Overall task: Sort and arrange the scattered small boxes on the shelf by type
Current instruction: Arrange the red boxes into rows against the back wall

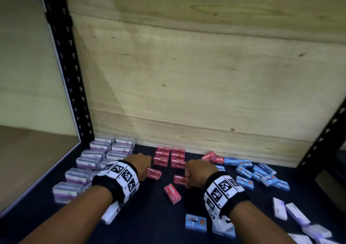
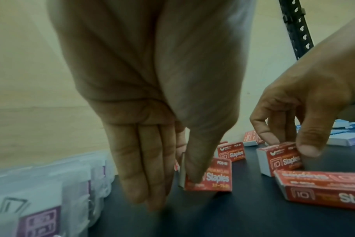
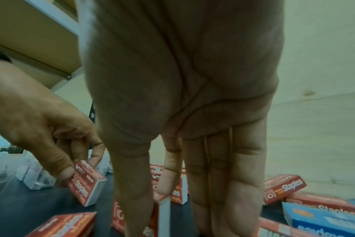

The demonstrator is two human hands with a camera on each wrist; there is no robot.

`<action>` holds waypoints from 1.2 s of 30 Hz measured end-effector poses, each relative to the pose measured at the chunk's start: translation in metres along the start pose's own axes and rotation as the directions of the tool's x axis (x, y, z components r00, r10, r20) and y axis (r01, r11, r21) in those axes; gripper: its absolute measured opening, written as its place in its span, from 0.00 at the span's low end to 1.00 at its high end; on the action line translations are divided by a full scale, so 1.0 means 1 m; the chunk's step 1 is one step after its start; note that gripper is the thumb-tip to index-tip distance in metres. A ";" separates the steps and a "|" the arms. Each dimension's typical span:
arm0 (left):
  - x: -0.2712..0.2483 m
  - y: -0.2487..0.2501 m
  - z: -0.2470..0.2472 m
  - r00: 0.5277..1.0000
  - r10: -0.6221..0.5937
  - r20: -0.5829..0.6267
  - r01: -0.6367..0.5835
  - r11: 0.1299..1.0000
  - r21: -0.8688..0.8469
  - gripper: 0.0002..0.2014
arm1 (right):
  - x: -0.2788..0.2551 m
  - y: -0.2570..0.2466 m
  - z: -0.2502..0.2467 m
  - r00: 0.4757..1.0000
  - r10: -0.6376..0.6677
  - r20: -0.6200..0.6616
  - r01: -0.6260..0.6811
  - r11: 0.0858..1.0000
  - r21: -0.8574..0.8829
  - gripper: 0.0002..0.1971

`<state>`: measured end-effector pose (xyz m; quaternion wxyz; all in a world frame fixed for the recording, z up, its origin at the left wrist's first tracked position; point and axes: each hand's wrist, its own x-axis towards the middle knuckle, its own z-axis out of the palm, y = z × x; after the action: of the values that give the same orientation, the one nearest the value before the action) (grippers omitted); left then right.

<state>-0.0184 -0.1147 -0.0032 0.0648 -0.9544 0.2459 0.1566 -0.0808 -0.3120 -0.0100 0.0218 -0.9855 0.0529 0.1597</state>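
My left hand (image 1: 144,171) pinches a red staples box (image 1: 154,173) between thumb and fingers, just in front of the red stack (image 1: 169,157) at the back wall. In the left wrist view the same hand (image 2: 182,181) holds that box (image 2: 211,176) upright on the dark shelf (image 1: 153,215). My right hand (image 1: 187,178) pinches a second red box (image 1: 179,179); the right wrist view shows its thumb and forefinger (image 3: 154,208) on the box (image 3: 162,214). A third red box (image 1: 172,193) lies loose nearer to me.
Clear purple-labelled boxes (image 1: 89,165) stand in rows at the left by the black upright (image 1: 74,86). Blue boxes (image 1: 258,172) lie scattered at the right, one (image 1: 195,222) near my right wrist. White boxes (image 1: 292,213) lie at the lower right. Two red boxes (image 1: 213,157) lean by the wall.
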 end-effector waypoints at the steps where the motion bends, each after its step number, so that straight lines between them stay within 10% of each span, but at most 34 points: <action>1: 0.000 0.002 -0.001 1.000 0.007 0.001 -0.007 1.000 0.007 0.15 | 0.000 0.001 -0.001 1.000 -0.003 0.016 0.003 1.000 -0.005 0.18; 36: 0.026 0.011 -0.009 0.995 0.092 0.026 -0.091 0.995 -0.032 0.19 | 0.020 -0.015 -0.006 1.000 0.003 0.008 -0.003 0.999 -0.039 0.18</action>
<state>-0.0003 -0.1380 -0.0037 0.0461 -0.9408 0.2859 0.1763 -0.0581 -0.2994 -0.0108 0.0027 -0.9851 0.0511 0.1645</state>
